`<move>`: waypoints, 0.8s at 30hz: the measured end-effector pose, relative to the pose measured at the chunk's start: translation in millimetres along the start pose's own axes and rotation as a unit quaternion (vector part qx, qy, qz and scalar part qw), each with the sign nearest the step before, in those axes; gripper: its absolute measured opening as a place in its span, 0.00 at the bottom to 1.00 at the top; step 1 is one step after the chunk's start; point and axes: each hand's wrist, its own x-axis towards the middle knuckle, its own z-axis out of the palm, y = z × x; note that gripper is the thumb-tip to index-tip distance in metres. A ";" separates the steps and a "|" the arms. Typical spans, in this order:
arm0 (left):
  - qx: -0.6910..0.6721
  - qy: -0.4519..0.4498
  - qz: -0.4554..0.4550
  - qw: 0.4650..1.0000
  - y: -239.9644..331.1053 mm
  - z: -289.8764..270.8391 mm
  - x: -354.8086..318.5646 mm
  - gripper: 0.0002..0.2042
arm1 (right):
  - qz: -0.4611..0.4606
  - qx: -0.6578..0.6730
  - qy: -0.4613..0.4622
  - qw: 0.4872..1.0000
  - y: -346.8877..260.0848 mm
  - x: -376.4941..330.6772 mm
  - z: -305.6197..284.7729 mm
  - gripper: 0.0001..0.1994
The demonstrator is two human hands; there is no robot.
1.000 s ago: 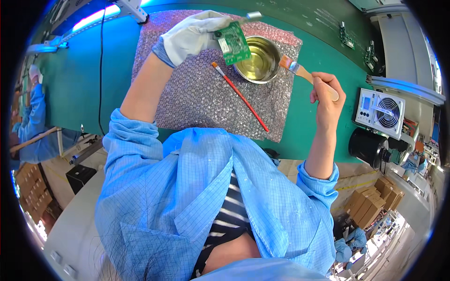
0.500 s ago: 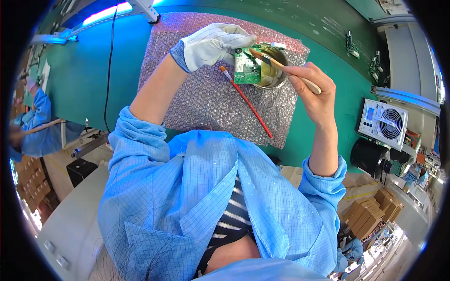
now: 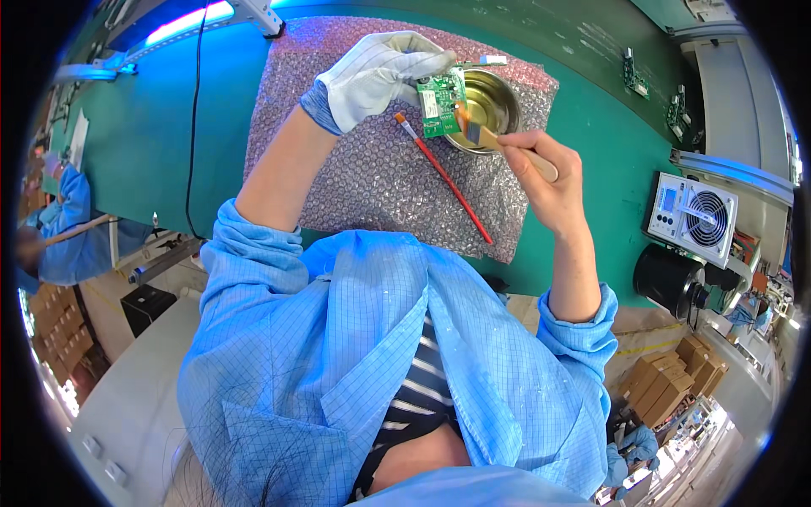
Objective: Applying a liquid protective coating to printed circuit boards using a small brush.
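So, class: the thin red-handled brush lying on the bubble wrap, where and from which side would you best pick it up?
Grip the red brush around the middle of its slim handle, coming down from above. It lies flat and free on the bubble wrap, bristle end up near the circuit board, so the mid-handle is open, probably clear of both hands.

1. The bubble wrap sheet (image 3: pixel 372 169) is open on its left part.
2. A red-handled brush (image 3: pixel 446 182) lies diagonally across the middle.
3. The metal bowl (image 3: pixel 490 106) blocks the far right corner.
4. The green table (image 3: pixel 169 135) is open on the left, except a black cable (image 3: pixel 193 127).
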 end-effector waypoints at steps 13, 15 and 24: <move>0.004 0.022 0.047 0.999 1.6 1.0 1.4 0.19 | -0.015 -0.040 0.008 0.999 -7.8 -9.5 -2.0 0.07; 0.007 0.026 0.044 0.999 4.6 3.7 1.0 0.19 | -0.012 -0.010 0.046 0.999 -14.7 -10.2 -2.2 0.06; 0.109 0.040 0.064 0.991 22.1 16.0 -5.5 0.21 | -0.153 -0.079 0.071 0.983 -10.9 15.5 26.5 0.05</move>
